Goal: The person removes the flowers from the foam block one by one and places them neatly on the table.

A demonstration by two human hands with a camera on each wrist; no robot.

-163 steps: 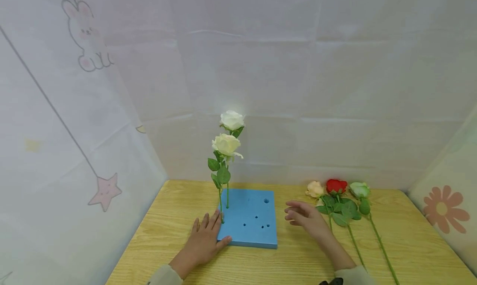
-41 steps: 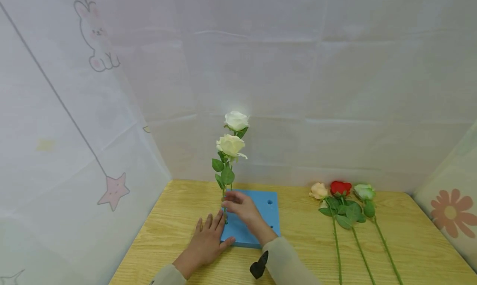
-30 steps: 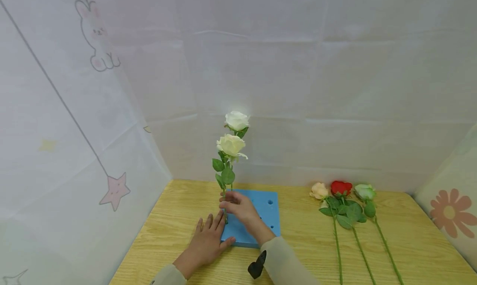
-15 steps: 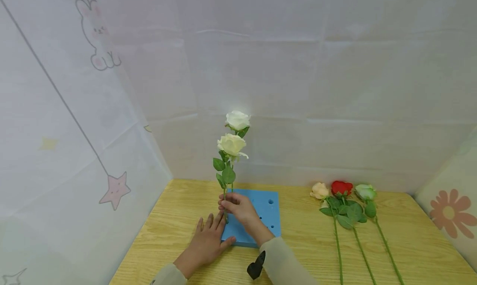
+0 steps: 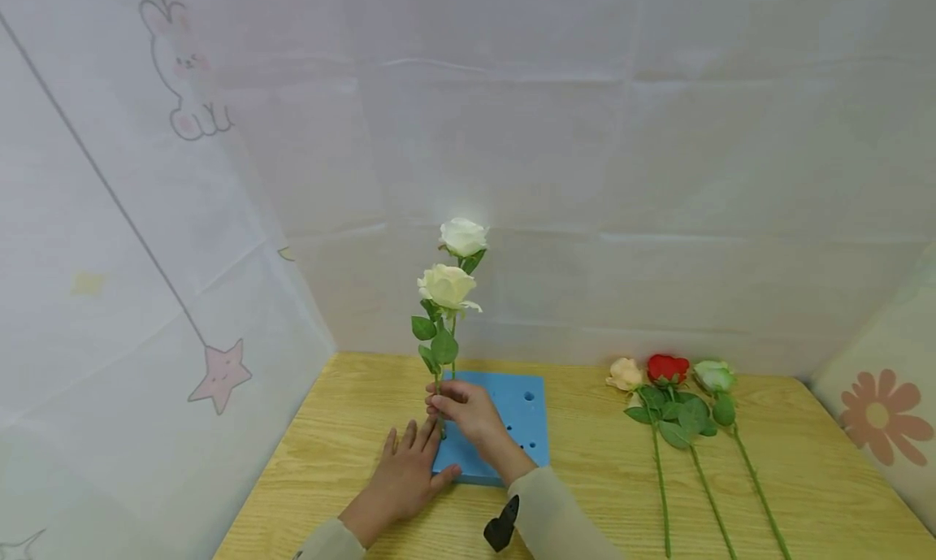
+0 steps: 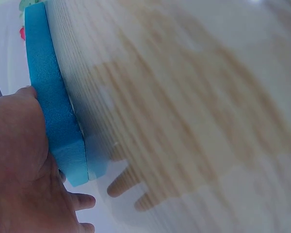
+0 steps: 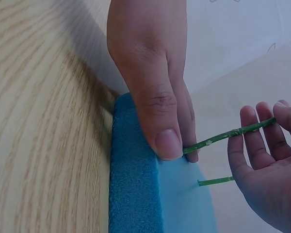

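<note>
A blue foam board with holes lies on the wooden table. Two artificial roses stand in its left side: a cream rose in front, a white rose behind. My right hand pinches the cream rose's stem low down, above the foam. In the right wrist view, thumb and fingers meet on this green stem; the other stem stands apart. My left hand rests with straight fingers along the board's left edge, its thumb on the front corner, close to the cream rose's base.
At the right of the table lie three artificial roses side by side: peach, red and pale green. Their leaves overlap and their stems run toward the front. White printed cloth walls off the back and sides.
My right hand came from beside the board's right edge to the cream rose's stem. In the last half second the cream rose has leaned slightly left. My left hand has stayed put.
</note>
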